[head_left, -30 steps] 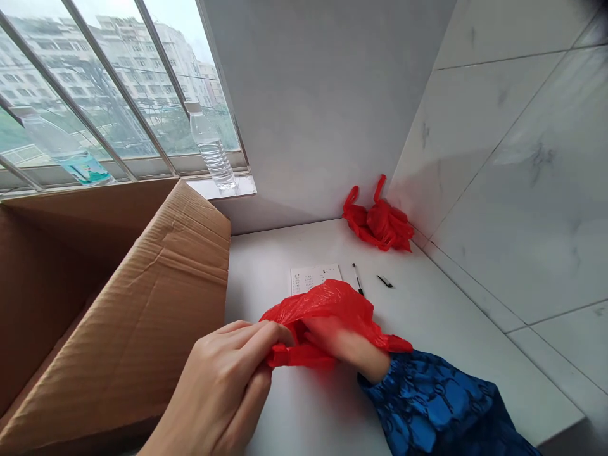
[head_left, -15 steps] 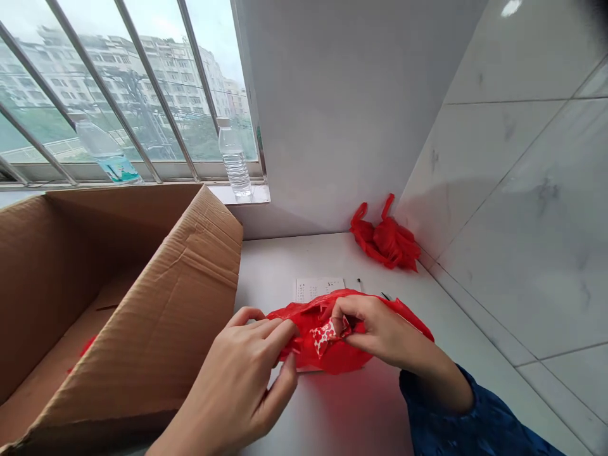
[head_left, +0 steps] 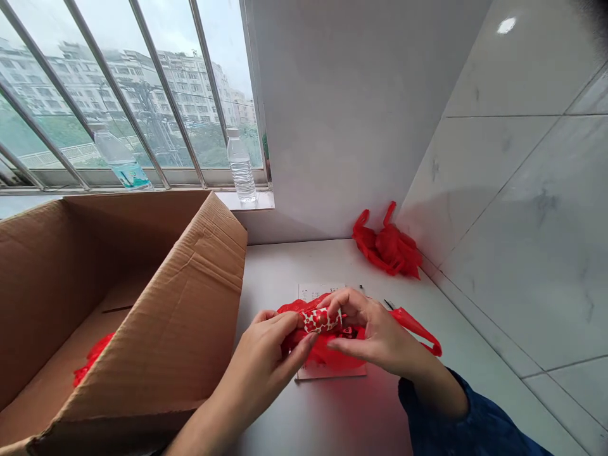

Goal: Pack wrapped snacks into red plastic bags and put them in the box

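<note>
White surface (head_left: 273,266): most items carried on it; loose ones may be knocked if forearms are swept across. Cardboard box (head_left: 194,316): at L, open; poss. nudged if L elbow is swung out. Smth red (head_left: 92,361) part-seen inside, ID not poss. Two clear bottles (head_left: 242,174) on sill behind box; could be toppled if box were shoved back; box/bottle contact not determinable

Red bag (head_left: 389,247): crumpled at wall corner, well apart from work, low risk. Second red bag (head_left: 339,361): spread thin beneath both hands, over printed sheet (head_left: 308,291); film may be torn or snagged if pulled w/ item, & sheet dragged along b/c bag lies on top

L grip (head_left: 270,345): closed on L end of red-and-white patterned item (head_left: 319,320), approx. centre, just above bag; some film prob. pinched too. R grip (head_left: 373,329): fingers curled at item's R end, thumb apart; whether it is pinched there can't be told. If L hold is loosened early, item may be dropped back into folds; if squeezed hard, wrapper-like skin might be creased. Small dark pen pieces (head_left: 389,304) by bag edge: could be caught by loose handle & rolled
</note>
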Demonstrator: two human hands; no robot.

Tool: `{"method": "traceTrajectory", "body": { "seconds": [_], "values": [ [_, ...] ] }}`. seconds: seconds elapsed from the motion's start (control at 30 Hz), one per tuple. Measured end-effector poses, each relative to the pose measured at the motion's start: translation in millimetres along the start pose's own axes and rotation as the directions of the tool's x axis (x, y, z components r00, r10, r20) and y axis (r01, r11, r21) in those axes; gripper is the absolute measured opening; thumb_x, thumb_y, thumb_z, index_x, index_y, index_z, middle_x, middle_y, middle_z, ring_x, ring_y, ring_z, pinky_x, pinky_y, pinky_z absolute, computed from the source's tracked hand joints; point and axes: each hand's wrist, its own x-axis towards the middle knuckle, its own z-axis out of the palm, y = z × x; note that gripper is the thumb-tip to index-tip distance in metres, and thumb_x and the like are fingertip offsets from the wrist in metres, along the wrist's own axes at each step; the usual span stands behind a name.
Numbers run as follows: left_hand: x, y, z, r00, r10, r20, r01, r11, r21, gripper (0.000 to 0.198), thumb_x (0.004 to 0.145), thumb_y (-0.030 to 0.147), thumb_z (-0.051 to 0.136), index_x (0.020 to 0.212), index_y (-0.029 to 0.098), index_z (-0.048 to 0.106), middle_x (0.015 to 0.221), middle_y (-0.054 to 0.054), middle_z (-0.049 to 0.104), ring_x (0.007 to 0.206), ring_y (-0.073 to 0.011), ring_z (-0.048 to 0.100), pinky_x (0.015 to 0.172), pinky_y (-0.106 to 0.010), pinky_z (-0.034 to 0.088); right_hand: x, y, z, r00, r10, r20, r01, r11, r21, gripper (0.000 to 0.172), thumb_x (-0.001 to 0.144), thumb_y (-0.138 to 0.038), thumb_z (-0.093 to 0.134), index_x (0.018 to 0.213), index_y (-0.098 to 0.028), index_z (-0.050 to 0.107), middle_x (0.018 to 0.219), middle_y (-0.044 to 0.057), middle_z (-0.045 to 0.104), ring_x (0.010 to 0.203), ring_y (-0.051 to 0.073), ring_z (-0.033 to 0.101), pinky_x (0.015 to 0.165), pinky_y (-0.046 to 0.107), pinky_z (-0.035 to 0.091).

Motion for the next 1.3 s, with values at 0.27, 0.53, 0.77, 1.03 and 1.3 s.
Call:
{"method": "traceTrajectory", "body": {
  "seconds": [0.27, 0.53, 0.77, 1.03, 1.3],
  "values": [
    [-0.3, 1.5, -1.5, 0.999, -0.031, 0.013, 0.032, 0.999, -0.024, 0.034, 0.099, 0.034, 0.049, 0.069, 0.02, 0.049, 0.06, 0.004, 0.053, 0.061, -0.0134, 0.049, 0.059, -0.024, 0.039, 2.1, -3.7, -0.4, 0.994, 0.107, -0.008, -0.106, 0.992, 0.064, 0.026, 0.098, -0.033, 0.062, 0.122, -0.026, 0.058, 0.115, 0.004, 0.07, 0.1, 0.017, 0.069, 0.084, 0.03, 0.055],
    [-0.9, 2.4, -6.4, 0.996, -0.087, -0.017, 0.085, 0.992, -0.09, 0.023, 0.101, 0.035, 0.048, 0.087, 0.021, 0.059, 0.077, 0.002, 0.07, 0.072, -0.0157, 0.06, 0.068, -0.027, 0.045, 0.5, 1.3, -1.7, 0.989, 0.134, -0.064, -0.135, 0.991, -0.015, 0.026, 0.096, -0.036, 0.064, 0.12, -0.025, 0.062, 0.096, 0.002, 0.071, 0.084, 0.017, 0.068, 0.066, 0.027, 0.052],
    [-2.9, -1.9, -3.7, 0.995, -0.095, -0.025, 0.092, 0.992, -0.085, 0.026, 0.102, 0.034, 0.047, 0.08, 0.021, 0.054, 0.073, 0.004, 0.067, 0.07, -0.0148, 0.058, 0.073, -0.027, 0.042, -1.3, -5.3, -1.2, 0.992, 0.125, -0.036, -0.124, 0.992, 0.021, 0.028, 0.098, -0.029, 0.059, 0.126, -0.025, 0.059, 0.113, 0.005, 0.071, 0.096, 0.018, 0.068, 0.081, 0.032, 0.055],
    [-1.1, -2.5, -3.6, 0.995, -0.091, -0.033, 0.088, 0.992, -0.089, 0.029, 0.103, 0.035, 0.045, 0.078, 0.021, 0.051, 0.07, 0.004, 0.063, 0.069, -0.0151, 0.056, 0.076, -0.029, 0.04, -2.0, -5.5, -2.1, 0.994, 0.104, -0.034, -0.102, 0.993, 0.053, 0.028, 0.102, -0.032, 0.051, 0.128, -0.024, 0.058, 0.12, 0.006, 0.07, 0.107, 0.02, 0.068, 0.092, 0.037, 0.056],
    [-2.3, -0.7, -5.5, 0.997, -0.061, -0.038, 0.058, 0.994, -0.088, 0.023, 0.103, 0.033, 0.047, 0.087, 0.021, 0.059, 0.079, 0.005, 0.069, 0.073, -0.0143, 0.059, 0.083, -0.03, 0.039, -3.9, -12.8, -1.8, 0.998, 0.048, -0.049, -0.058, 0.97, -0.237, 0.012, 0.097, -0.027, 0.061, 0.105, -0.024, 0.07, 0.097, 0.0, 0.073, 0.084, 0.016, 0.068, 0.069, 0.026, 0.052]
  ]
}}
